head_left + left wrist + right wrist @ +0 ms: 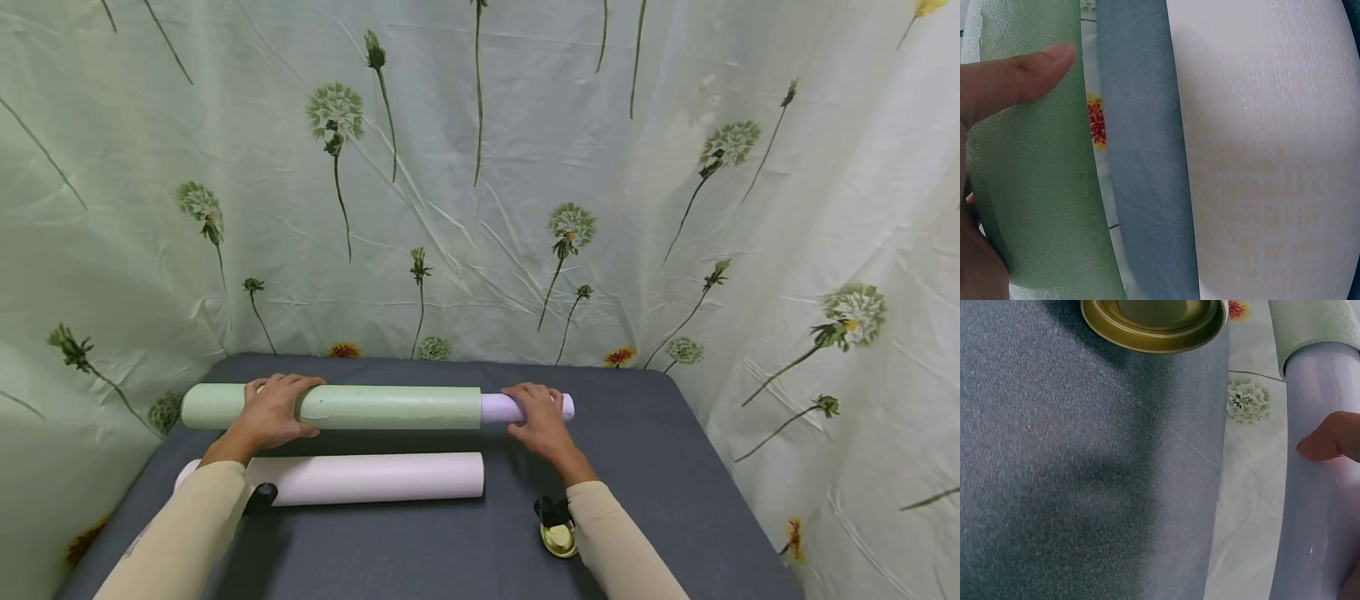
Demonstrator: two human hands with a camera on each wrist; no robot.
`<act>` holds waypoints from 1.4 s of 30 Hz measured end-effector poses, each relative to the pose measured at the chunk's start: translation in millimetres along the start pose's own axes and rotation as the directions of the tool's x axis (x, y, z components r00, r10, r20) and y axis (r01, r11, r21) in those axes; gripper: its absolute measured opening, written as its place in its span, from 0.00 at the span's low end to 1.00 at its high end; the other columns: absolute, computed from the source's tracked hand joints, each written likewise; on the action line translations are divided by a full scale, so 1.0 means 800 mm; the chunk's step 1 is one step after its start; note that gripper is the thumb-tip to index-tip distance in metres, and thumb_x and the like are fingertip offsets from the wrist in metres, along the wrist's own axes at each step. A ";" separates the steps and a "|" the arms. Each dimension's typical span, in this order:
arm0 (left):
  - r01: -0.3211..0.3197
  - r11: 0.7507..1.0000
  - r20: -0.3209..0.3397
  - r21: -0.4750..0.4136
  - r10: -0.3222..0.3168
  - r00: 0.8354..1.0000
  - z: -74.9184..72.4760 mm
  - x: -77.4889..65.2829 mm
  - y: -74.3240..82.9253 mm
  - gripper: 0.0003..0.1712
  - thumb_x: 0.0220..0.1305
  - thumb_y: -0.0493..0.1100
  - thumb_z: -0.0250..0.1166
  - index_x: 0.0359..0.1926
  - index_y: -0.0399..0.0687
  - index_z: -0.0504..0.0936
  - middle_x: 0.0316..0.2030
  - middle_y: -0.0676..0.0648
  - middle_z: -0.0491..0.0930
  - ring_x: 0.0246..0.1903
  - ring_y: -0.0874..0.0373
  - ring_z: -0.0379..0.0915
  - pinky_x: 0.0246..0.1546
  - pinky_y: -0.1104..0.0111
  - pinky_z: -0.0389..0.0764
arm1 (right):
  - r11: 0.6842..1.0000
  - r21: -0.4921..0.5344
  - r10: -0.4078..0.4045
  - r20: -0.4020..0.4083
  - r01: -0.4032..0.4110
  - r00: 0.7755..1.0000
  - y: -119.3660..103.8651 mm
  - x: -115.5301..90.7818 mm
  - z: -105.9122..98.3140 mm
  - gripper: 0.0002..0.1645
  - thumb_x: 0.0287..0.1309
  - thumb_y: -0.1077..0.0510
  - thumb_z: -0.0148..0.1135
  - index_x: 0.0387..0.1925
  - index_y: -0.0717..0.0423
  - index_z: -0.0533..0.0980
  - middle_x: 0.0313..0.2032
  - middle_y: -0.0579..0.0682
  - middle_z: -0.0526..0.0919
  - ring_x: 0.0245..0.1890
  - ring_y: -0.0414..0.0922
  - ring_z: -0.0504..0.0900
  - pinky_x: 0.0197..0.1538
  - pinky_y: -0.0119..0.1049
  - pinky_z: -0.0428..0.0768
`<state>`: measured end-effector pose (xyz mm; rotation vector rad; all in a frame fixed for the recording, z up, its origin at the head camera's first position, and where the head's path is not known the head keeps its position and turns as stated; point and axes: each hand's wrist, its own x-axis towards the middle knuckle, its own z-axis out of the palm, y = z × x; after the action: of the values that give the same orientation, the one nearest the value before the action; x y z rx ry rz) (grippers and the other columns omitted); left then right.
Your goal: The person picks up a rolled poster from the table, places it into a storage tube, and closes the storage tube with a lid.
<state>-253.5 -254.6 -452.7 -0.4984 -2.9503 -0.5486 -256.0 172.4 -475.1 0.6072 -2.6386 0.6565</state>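
A long pale green roll (397,407), its surface creased like embossed wallpaper, lies crosswise near the far side of the table. My left hand (275,410) grips it left of its middle, thumb (1054,59) along the near side in the left wrist view. Out of the green roll's right end comes a thinner, glossy lilac roll (498,407). My right hand (540,419) grips this lilac roll close to its free end, with the thumb (1329,440) on its side. How far the lilac roll reaches inside the green one is hidden.
A pinkish-white roll (382,477) lies nearer on the dark grey table (420,550), partly behind the left sleeve (187,525). Beside the right sleeve (615,533) is a round gold metal piece (558,540). Flower-printed sheeting (480,275) hangs around the table's back and sides.
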 end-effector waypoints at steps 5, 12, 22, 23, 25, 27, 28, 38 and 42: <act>-0.001 1.000 -0.005 0.000 0.001 1.000 0.001 -0.003 0.000 0.42 0.38 0.46 0.80 0.58 0.43 0.76 0.53 0.35 0.76 0.52 0.35 0.66 0.50 0.37 0.52 | 1.000 0.013 -0.010 0.010 0.010 1.000 -0.006 0.000 0.004 0.31 0.36 0.66 0.75 0.50 0.57 0.80 0.46 0.55 0.80 0.51 0.57 0.74 0.55 0.59 0.59; -0.003 1.000 -0.003 -0.008 0.003 1.000 0.004 -0.004 0.001 0.42 0.39 0.46 0.80 0.58 0.43 0.76 0.53 0.34 0.76 0.52 0.34 0.66 0.50 0.37 0.52 | 0.999 0.021 -0.038 -0.008 0.038 0.999 -0.013 0.001 0.008 0.32 0.35 0.67 0.75 0.50 0.58 0.80 0.46 0.55 0.80 0.50 0.57 0.74 0.54 0.59 0.59; -0.002 1.000 0.004 -0.006 0.002 1.000 0.005 -0.002 -0.001 0.42 0.39 0.46 0.80 0.59 0.43 0.75 0.54 0.34 0.75 0.53 0.34 0.66 0.50 0.36 0.52 | 0.999 0.005 -0.035 -0.007 0.035 0.999 -0.022 0.003 0.014 0.33 0.36 0.66 0.77 0.51 0.58 0.80 0.47 0.54 0.81 0.50 0.55 0.75 0.54 0.57 0.60; -0.002 1.000 0.004 -0.008 0.002 1.000 0.006 -0.002 0.000 0.42 0.39 0.46 0.80 0.59 0.43 0.75 0.53 0.34 0.75 0.53 0.34 0.66 0.50 0.36 0.52 | 1.000 0.006 -0.030 -0.006 0.030 1.000 -0.023 0.003 0.015 0.33 0.35 0.66 0.77 0.51 0.58 0.80 0.47 0.54 0.81 0.50 0.55 0.75 0.54 0.57 0.60; -0.001 1.000 0.004 -0.010 0.001 1.000 0.007 -0.002 0.000 0.42 0.39 0.46 0.80 0.59 0.43 0.75 0.53 0.34 0.75 0.53 0.34 0.66 0.50 0.36 0.52 | 1.000 0.007 -0.026 -0.008 0.026 1.000 -0.025 0.003 0.016 0.33 0.35 0.66 0.77 0.50 0.60 0.80 0.47 0.55 0.82 0.50 0.56 0.75 0.54 0.57 0.60; -0.001 1.000 0.002 -0.014 0.001 1.000 0.008 -0.003 0.000 0.42 0.39 0.46 0.80 0.59 0.43 0.76 0.53 0.34 0.76 0.52 0.34 0.66 0.50 0.36 0.52 | 1.000 0.005 -0.022 -0.007 0.022 1.000 -0.028 0.004 0.017 0.32 0.35 0.66 0.77 0.50 0.61 0.80 0.47 0.56 0.82 0.51 0.56 0.76 0.55 0.57 0.59; -0.002 1.000 0.002 -0.014 0.002 1.000 0.008 -0.003 0.000 0.42 0.39 0.46 0.80 0.59 0.43 0.76 0.53 0.34 0.76 0.52 0.34 0.66 0.50 0.36 0.52 | 1.000 -0.001 -0.022 -0.008 0.022 1.000 -0.030 0.004 0.018 0.32 0.36 0.65 0.77 0.50 0.61 0.80 0.47 0.55 0.83 0.51 0.55 0.76 0.55 0.57 0.59; -0.005 1.000 -0.003 -0.014 0.005 1.000 0.009 -0.007 -0.001 0.42 0.38 0.46 0.80 0.58 0.43 0.76 0.53 0.35 0.76 0.52 0.35 0.67 0.49 0.37 0.53 | 1.000 0.002 -0.025 0.004 0.025 1.000 -0.042 0.005 0.023 0.31 0.38 0.64 0.76 0.50 0.63 0.79 0.48 0.55 0.83 0.51 0.53 0.76 0.55 0.55 0.59; -0.014 1.000 -0.007 -0.016 0.014 1.000 0.009 -0.006 -0.001 0.42 0.38 0.46 0.80 0.58 0.43 0.76 0.53 0.35 0.76 0.52 0.35 0.67 0.49 0.37 0.53 | 1.000 0.000 -0.027 0.024 0.027 0.999 -0.043 0.003 0.022 0.32 0.39 0.64 0.75 0.52 0.63 0.78 0.49 0.56 0.82 0.52 0.54 0.76 0.56 0.55 0.59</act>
<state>-249.4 -254.0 -460.6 -0.5175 -2.9359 -0.5716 -245.5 135.2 -476.6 0.6533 -2.6481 0.6448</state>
